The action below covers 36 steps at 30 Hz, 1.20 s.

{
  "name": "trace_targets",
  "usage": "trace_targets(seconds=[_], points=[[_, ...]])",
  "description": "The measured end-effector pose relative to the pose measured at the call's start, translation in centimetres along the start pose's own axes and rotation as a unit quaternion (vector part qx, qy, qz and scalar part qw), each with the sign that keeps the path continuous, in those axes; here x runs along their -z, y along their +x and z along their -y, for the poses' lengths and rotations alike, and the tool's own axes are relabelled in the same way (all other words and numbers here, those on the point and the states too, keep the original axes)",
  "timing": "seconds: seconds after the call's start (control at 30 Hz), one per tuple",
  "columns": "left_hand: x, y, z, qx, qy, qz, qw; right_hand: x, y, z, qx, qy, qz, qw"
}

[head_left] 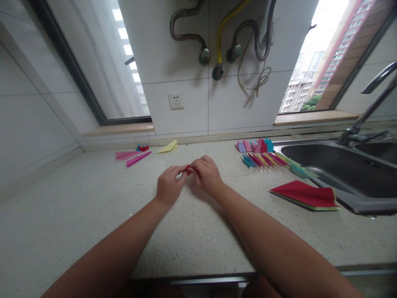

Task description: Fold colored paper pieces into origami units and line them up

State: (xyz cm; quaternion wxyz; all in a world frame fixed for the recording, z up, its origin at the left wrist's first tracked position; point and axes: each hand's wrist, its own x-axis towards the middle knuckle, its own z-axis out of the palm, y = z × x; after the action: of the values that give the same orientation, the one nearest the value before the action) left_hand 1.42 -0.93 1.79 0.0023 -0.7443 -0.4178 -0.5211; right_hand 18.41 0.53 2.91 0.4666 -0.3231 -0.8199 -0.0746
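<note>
Between my two hands, just above the speckled counter [186, 244], is a small piece of folded red paper [190, 170], mostly covered by my fingers. My left hand [170, 184] pinches its left end with thumb and forefinger. On the other side my right hand [207, 174] grips the paper, fingers curled over it. To the right lies a red paper plane [305, 193] on top of a light green one. Farther back, a row of small folded paper pieces [254, 145] stands behind a row of multicoloured folded papers [263, 160].
At the back left lie pink paper planes [138, 159], a yellow paper plane [167, 146] and a small red and blue folded piece [142, 147]. A steel sink [356, 203] with a faucet [356, 128] is at the right. Hoses and a socket [175, 101] are on the tiled wall.
</note>
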Motion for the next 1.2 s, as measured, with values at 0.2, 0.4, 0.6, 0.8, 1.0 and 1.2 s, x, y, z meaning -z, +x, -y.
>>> trace_targets(seconds=[0.2,0.4,0.6,0.8,1.0,1.2], points=[[-0.3,-0.1,0.0,0.065,-0.051,-0.002,0.997,0.1,0.0,-0.5,-0.005,-0.035,0.012,0.999],[-0.9,0.4,0.3,0.182,-0.197,-0.045,0.962,-0.2,-0.4,-2.2,-0.052,-0.03,0.032,0.998],[-1.5,1.0,0.9,0.284,-0.338,-0.067,0.895,-1.2,-0.7,-3.6,-0.134,0.077,0.01,0.988],[-1.9,0.9,1.6,0.326,-0.426,-0.081,0.84,-2.0,-0.8,-5.1,-0.241,0.241,-0.036,0.939],[-2.0,0.9,2.1,0.346,-0.463,-0.111,0.808,-1.8,-0.9,-5.8,-0.318,0.414,0.009,0.853],[-2.3,0.4,2.3,0.347,-0.479,-0.07,0.803,-1.6,-0.9,-5.6,-0.359,0.495,0.012,0.791]])
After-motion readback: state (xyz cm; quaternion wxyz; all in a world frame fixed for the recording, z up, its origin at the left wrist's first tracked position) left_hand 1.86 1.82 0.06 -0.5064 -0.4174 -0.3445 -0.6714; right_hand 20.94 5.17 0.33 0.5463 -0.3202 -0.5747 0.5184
